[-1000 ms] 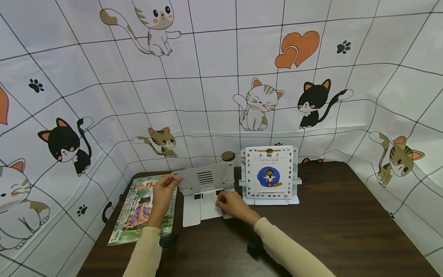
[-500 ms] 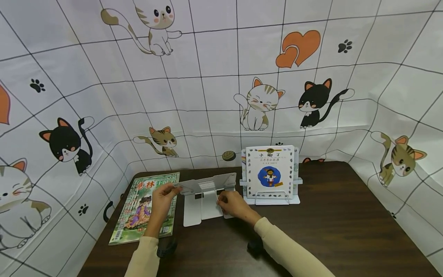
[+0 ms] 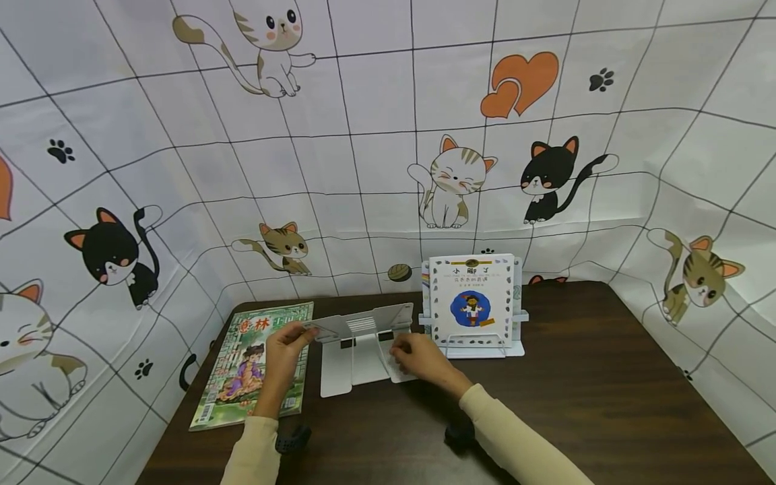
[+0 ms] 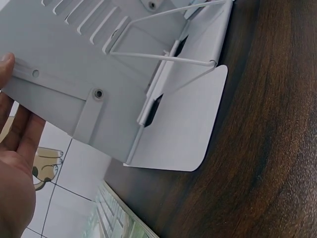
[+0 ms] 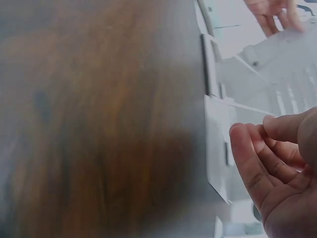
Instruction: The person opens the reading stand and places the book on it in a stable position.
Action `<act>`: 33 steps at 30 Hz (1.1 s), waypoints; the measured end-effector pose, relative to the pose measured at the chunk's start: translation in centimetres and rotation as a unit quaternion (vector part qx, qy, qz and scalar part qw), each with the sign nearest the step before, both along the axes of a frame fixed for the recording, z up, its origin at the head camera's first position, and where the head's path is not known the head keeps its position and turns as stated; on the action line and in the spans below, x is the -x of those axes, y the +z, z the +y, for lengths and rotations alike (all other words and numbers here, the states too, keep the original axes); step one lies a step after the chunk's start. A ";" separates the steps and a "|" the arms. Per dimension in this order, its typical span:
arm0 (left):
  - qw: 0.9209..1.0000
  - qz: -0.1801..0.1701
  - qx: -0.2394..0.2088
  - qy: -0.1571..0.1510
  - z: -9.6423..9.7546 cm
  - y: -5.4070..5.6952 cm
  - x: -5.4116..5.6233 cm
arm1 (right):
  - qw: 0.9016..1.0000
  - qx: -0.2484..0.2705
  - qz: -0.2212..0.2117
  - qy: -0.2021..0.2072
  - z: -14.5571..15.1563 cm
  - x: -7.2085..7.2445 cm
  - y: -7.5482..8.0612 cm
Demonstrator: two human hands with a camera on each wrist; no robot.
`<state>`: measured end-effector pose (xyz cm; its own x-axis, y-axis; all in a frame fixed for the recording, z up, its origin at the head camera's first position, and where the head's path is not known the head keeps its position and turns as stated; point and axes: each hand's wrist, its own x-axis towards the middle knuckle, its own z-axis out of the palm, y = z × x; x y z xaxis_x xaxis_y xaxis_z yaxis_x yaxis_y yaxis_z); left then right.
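Note:
A white metal book stand (image 3: 337,370) stands on the table with its slotted back panel (image 4: 54,54) tilted up from the base. My left hand (image 3: 283,357) pinches the panel's upper left corner between thumb and fingers. In the left wrist view a wire page holder (image 4: 163,58) juts from the front of the stand. My right hand (image 3: 424,360) hovers at the stand's right side, fingers loosely bent and thumb near the fingertips. Nothing shows between those fingers (image 5: 245,148) in the blurred right wrist view.
At the left a magazine (image 3: 242,377) lies flat on the dark wooden table (image 3: 606,404). A second white stand (image 3: 515,351) on the right bears a children's book (image 3: 491,283) upright. Behind hangs a wall covering (image 3: 376,168) printed with cats.
The panel has tipped lower toward me, the left hand still at its corner. The right hand has shifted rightward, off the wire page holder.

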<state>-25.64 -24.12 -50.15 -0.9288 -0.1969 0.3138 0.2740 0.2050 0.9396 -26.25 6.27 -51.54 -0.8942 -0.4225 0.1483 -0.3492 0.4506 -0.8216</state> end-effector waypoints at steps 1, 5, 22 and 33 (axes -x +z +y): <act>1.000 0.002 0.003 -0.003 0.0 0.0 0.0 | 1.000 0.005 -0.001 -0.003 0.5 -0.1 0.2; 1.000 0.010 -0.002 -0.023 0.0 0.0 -0.2 | 0.999 0.028 0.015 -0.025 2.3 -0.5 1.3; 0.999 0.045 -0.012 -0.019 -0.3 -0.6 -0.3 | 0.966 0.092 0.227 -0.084 4.3 -0.3 6.3; 0.998 0.054 -0.030 -0.007 -0.3 -0.7 -0.4 | 0.957 0.076 0.249 -0.129 2.9 0.8 6.8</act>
